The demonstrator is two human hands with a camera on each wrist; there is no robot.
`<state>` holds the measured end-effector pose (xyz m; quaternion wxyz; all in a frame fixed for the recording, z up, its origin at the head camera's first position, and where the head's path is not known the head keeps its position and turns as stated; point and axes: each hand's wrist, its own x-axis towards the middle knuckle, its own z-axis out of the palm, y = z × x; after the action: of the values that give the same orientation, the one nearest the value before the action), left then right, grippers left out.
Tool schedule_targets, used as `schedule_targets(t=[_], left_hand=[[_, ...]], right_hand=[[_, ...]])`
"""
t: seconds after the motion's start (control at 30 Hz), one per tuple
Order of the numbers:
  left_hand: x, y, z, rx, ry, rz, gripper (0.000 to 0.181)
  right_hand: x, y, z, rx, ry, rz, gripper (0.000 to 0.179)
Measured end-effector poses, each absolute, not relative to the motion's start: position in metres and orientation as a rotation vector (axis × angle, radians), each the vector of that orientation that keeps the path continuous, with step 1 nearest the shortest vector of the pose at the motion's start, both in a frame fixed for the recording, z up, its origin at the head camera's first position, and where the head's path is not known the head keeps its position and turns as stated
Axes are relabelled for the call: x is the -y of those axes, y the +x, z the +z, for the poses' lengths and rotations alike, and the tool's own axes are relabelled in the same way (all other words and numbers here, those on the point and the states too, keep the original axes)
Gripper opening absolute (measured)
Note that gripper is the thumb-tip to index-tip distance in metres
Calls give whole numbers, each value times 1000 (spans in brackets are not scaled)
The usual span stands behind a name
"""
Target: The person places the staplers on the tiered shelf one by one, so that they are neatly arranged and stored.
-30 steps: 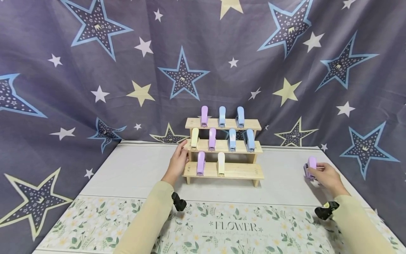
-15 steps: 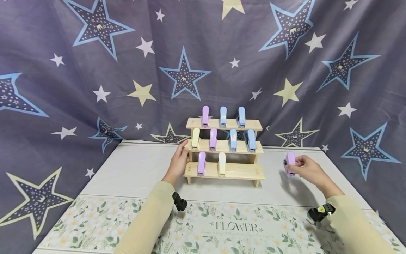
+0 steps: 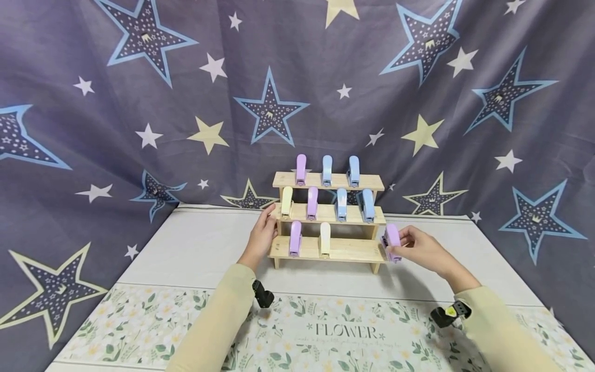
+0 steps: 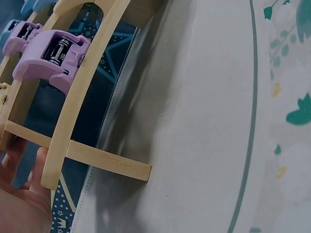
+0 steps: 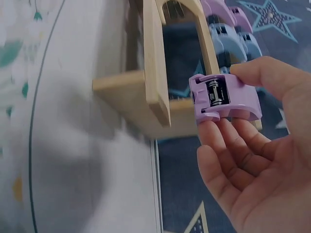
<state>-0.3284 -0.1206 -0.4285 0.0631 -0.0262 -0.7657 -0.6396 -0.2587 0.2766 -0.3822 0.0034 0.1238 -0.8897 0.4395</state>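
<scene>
My right hand (image 3: 425,251) pinches a purple stapler (image 3: 392,242) between thumb and fingers, at the right end of the lowest shelf. In the right wrist view the held stapler (image 5: 227,97) lies on its side, its metal spring showing, with the wooden rack (image 5: 156,68) just beyond. My left hand (image 3: 260,238) rests against the left end of the three-tier wooden rack (image 3: 355,249), fingers nearly straight. On the lowest shelf stand a purple stapler (image 3: 295,238) and a cream stapler (image 3: 325,239), both upright.
Several staplers line the middle shelf, including a cream one (image 3: 286,202) and a blue one (image 3: 368,205). The top shelf bears a purple stapler (image 3: 301,170) and two blue ones. A floral mat (image 3: 344,356) covers the table's front; a star-patterned curtain (image 3: 176,103) hangs behind.
My right hand has carried the purple stapler leftward from the right side of the table to the rack's right end. The left hand stays at the rack's left end.
</scene>
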Motion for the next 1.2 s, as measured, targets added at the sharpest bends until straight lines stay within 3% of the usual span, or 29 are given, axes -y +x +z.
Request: schedule_targets(t=[0.63,1.2], left_hand=[[121,-328,-431,2292,-82,-1958,47],[120,-329,-429,2306,-70,-1941,47]], right_hand=[[-214,-274,-403,2747,427,1516,41],[-207,-286,-414,2749,352,1490,47]])
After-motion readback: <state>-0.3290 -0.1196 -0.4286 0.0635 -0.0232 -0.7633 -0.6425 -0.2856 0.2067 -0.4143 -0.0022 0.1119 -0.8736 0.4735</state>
